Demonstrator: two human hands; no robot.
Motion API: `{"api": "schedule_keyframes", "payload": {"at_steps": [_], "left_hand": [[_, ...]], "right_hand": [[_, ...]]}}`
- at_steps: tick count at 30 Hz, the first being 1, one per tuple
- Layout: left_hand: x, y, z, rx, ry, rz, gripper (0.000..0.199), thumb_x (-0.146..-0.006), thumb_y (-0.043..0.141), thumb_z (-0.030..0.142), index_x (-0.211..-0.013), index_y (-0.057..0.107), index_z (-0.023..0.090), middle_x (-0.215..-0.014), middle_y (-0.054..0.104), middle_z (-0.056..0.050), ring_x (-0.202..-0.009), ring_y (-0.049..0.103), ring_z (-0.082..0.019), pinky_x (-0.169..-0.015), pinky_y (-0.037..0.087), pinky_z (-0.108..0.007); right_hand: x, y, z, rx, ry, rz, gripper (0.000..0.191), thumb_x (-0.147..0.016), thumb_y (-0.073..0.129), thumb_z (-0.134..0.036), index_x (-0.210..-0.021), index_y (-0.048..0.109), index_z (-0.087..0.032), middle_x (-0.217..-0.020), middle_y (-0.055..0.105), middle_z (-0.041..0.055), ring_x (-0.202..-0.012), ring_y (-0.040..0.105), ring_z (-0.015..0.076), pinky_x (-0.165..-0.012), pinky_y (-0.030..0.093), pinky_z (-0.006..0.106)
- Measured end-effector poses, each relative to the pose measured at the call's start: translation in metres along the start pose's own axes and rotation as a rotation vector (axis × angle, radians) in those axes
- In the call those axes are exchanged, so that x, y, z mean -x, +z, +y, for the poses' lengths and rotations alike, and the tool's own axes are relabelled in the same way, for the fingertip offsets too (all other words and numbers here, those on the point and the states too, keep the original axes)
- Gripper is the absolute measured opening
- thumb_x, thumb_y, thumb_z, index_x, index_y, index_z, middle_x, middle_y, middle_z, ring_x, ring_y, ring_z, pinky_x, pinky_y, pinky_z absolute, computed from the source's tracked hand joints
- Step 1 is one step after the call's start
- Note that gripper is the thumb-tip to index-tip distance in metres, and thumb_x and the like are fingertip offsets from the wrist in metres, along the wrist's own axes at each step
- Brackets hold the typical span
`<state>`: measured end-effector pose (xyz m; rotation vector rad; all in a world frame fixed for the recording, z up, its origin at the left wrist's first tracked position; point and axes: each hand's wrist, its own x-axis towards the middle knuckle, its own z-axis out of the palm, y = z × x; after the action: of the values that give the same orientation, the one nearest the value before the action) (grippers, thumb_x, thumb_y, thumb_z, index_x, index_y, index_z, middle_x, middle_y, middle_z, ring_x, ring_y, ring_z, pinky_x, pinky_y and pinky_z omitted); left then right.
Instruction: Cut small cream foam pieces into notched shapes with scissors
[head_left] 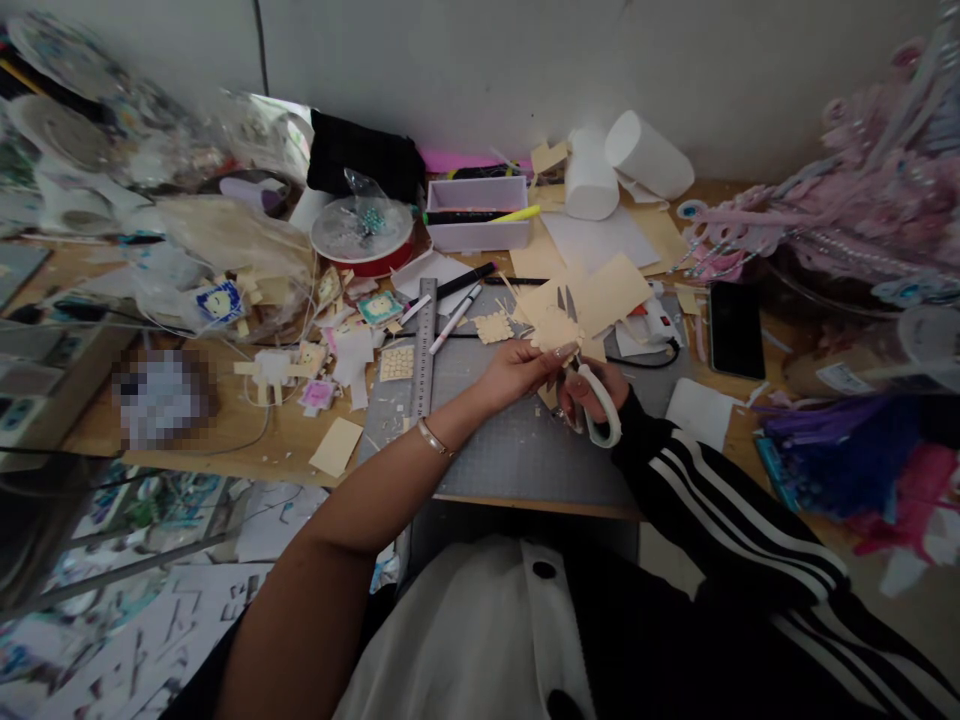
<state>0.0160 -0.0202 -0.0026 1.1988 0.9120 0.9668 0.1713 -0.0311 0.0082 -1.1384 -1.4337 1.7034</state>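
My right hand (596,392) is closed around the white handles of a pair of scissors (604,415), whose blades point away from me. Between the fingers of my left hand (529,368) is a cream piece of card (553,335) with a wavy cut edge, held up against the blades. Both hands are close together above the grey cutting mat (495,450). Another scalloped cream cutout (493,327) lies on the mat just left of them. A steel ruler (424,350) and a white pen (455,320) lie further left.
Behind the mat stand a lilac box with pens (480,235), a ribbon spool (364,240) and white rolls (649,155). A phone (736,330) lies at right, near pink trimmings (840,215). Cream card sheets (615,295) lie beyond my hands. Small decorated pieces (319,393) and plastic bags crowd the left.
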Motion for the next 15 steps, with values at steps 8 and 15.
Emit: {"api": "schedule_keyframes", "payload": {"at_steps": [8, 15], "left_hand": [[-0.003, -0.002, -0.003, 0.037, 0.003, 0.027, 0.066, -0.073, 0.061, 0.075, -0.045, 0.048, 0.017, -0.039, 0.040, 0.004, -0.039, 0.033, -0.005, -0.044, 0.024, -0.024], [-0.004, -0.006, -0.002, 0.095, -0.004, 0.079, 0.066, -0.076, 0.057, 0.075, -0.046, 0.045, 0.018, -0.038, 0.038, 0.004, -0.038, 0.028, -0.005, -0.042, 0.019, -0.025]], "right_hand": [[0.001, 0.003, -0.006, -0.029, 0.045, 0.078, 0.056, -0.062, 0.075, -0.071, -0.070, 0.050, -0.021, -0.040, 0.050, -0.0057, -0.029, 0.044, 0.0096, -0.028, 0.035, 0.021], [-0.002, 0.000, -0.011, 0.015, 0.114, 0.059, 0.054, -0.057, 0.079, -0.065, -0.073, 0.053, -0.020, -0.040, 0.049, -0.0053, -0.032, 0.045, 0.0113, -0.030, 0.038, 0.024]]}}
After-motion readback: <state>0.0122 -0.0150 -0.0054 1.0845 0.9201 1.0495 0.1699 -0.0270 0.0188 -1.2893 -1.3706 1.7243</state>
